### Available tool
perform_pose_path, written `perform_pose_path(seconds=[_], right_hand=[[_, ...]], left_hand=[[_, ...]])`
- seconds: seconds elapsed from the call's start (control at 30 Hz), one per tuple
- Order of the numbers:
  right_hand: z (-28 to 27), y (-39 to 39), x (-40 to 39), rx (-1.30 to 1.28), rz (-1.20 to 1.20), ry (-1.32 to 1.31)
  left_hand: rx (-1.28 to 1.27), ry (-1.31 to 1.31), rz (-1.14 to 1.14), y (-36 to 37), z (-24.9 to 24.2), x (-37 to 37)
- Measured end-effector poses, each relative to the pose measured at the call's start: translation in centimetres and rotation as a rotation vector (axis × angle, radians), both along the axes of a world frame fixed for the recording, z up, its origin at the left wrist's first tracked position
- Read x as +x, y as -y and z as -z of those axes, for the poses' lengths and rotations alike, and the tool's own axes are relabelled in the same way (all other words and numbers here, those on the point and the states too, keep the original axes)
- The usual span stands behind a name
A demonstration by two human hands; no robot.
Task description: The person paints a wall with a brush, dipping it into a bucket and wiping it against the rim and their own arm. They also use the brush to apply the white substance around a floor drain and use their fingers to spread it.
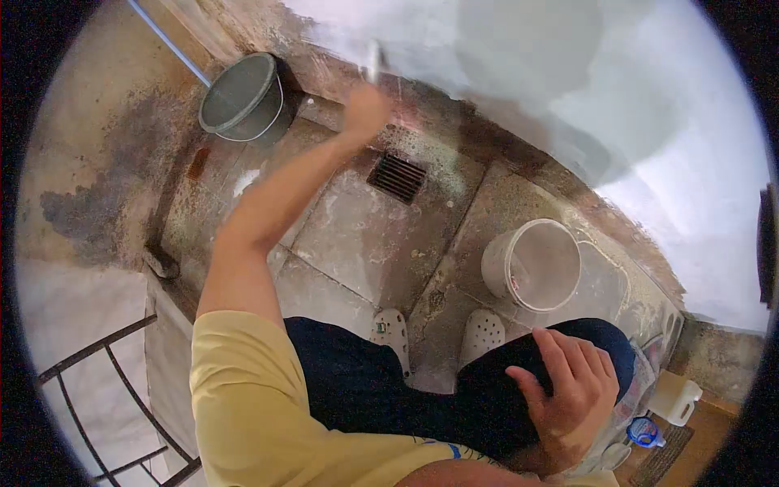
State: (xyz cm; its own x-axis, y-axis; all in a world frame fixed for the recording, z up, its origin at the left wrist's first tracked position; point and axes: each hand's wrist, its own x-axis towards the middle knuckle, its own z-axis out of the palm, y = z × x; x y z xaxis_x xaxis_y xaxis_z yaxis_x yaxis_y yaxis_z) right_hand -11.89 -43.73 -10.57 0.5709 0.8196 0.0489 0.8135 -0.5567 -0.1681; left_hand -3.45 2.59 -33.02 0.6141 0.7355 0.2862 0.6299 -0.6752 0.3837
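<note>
My left hand (367, 112) reaches forward at the upper middle, its fingers closed around a pale handled tool, blurred, that looks like a brush (373, 63). The tool is at the lower part of the wall (430, 49), where a white coat meets bare, stained brown surface. On my right knee, in dark trousers (503, 390), rests my right hand (572, 394), with nothing in it, thumb apart from the fingers. A whitish bucket (491, 264), with a little pale residue inside, stands on the floor in front of that knee.
A dark bucket (284, 114) with a wire handle and a pale blue pole (170, 42) stand in the far left corner. A drain grate (397, 178) lies in the tiled floor. Black metal bars (126, 379) are at left; a white jug (675, 399) is at lower right.
</note>
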Motion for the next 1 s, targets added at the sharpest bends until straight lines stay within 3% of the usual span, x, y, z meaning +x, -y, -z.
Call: perform_pose_path(seconds=[0.1,0.17,0.33,0.5,0.6,0.67,0.8,0.87,0.93,1.0], right_hand=[[0.3,-0.3,-0.1,0.015,-0.026,0.018],[0.4,-0.6,-0.1,0.013,-0.031,0.018],[0.5,-0.6,0.1,0.007,-0.018,0.037],[0.3,-0.2,0.1,-0.009,0.001,0.043],[0.2,-0.1,-0.2,0.039,0.006,0.018],[0.1,0.0,-0.1,0.022,-0.004,0.032],[0.3,-0.1,-0.1,0.007,-0.005,0.064],[0.4,-0.1,0.0,0.007,0.000,0.061],[0.3,-0.2,0.0,0.007,0.003,0.055],[0.3,-0.5,0.0,-0.007,0.006,0.046]], left_hand=[[-0.105,0.069,0.261,8.1,-1.0,0.4],[-0.135,-0.072,0.364,11.7,-1.4,0.7],[-0.294,-0.176,0.433,11.6,0.1,0.5],[-0.238,-0.110,-0.008,0.2,3.9,-1.5],[-0.059,-0.106,-0.118,-5.7,2.3,-3.5],[-0.086,0.125,-0.313,-7.5,-0.2,-3.5],[-0.093,0.150,-0.339,-8.7,-3.5,-2.3],[0.105,-0.067,-0.039,-7.2,-3.7,-1.1],[0.000,0.122,-0.032,-2.7,-2.9,-0.1],[-0.168,0.122,-0.034,2.1,-1.5,1.7]])
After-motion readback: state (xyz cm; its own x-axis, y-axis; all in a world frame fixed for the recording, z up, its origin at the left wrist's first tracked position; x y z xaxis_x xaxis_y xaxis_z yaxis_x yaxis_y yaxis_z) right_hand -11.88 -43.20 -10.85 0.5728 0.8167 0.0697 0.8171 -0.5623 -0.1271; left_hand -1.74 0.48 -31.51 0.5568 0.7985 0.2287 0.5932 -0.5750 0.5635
